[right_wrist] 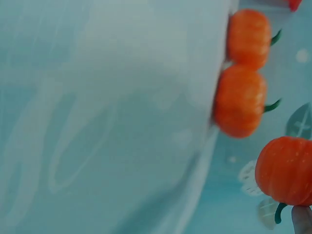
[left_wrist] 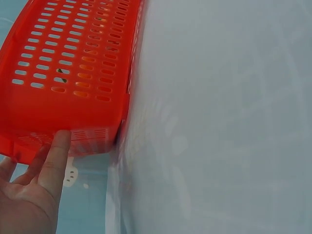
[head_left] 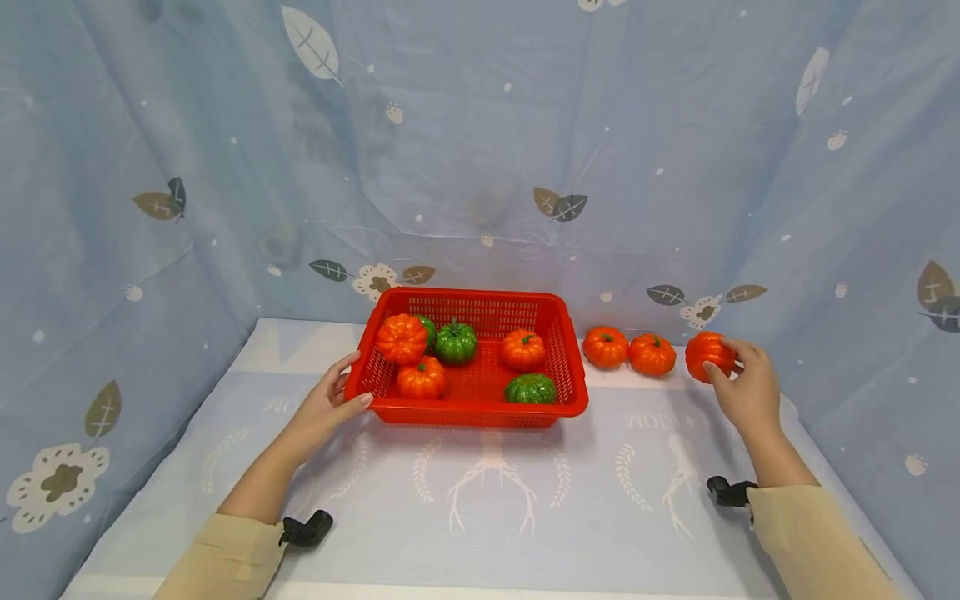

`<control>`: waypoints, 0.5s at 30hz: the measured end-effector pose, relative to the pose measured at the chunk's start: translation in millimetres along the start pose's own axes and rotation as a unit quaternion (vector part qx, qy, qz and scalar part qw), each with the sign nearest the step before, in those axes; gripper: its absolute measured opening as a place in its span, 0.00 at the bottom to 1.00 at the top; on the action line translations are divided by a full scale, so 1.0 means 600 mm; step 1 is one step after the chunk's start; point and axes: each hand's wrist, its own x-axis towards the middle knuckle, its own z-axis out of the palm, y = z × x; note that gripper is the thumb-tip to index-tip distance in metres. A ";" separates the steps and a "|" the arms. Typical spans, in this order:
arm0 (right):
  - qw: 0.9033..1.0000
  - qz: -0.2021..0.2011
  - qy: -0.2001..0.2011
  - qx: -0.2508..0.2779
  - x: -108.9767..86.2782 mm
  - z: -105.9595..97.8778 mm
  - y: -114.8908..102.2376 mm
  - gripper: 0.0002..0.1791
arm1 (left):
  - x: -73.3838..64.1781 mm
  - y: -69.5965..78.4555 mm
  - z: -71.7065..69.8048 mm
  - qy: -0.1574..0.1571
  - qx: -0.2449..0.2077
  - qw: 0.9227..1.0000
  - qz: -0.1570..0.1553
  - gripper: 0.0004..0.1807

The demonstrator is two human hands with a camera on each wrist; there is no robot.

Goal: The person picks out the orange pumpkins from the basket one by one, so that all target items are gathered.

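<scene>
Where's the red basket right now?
In the head view, the red basket sits near the picture's middle, with the left hand touching its left end and an orange pumpkin just beyond its right.

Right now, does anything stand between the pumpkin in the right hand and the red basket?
Yes: two orange pumpkins sit side by side between the held pumpkin and the red basket, whose side wall also rises before its interior.

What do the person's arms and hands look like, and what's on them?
The left hand and right hand wear no gloves. The left sleeve and right sleeve are beige. Beside each cuff sits a small black gadget: the left gadget and the right gadget.
</scene>
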 end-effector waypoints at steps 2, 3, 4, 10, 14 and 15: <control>1.000 0.007 -0.003 -0.005 0.006 0.003 0.011 0.27 | 0.001 0.000 0.000 0.001 0.001 1.000 0.000 0.48; 1.000 0.010 -0.006 -0.007 0.009 0.004 0.015 0.27 | 0.001 0.000 0.000 0.001 0.001 1.000 0.000 0.48; 1.000 0.012 -0.010 -0.009 0.012 0.006 0.020 0.28 | 0.002 0.000 0.000 0.001 0.002 1.000 -0.001 0.48; 0.999 0.038 -0.030 -0.011 0.035 0.017 0.044 0.28 | 0.000 0.003 0.001 0.001 -0.001 1.000 -0.003 0.46; 0.997 0.060 -0.039 -0.011 0.053 0.023 0.062 0.28 | -0.001 0.004 0.000 -0.001 -0.011 1.000 0.000 0.46; 0.997 0.064 -0.042 -0.013 0.057 0.025 0.066 0.28 | -0.001 0.003 0.000 -0.001 -0.012 1.000 -0.001 0.46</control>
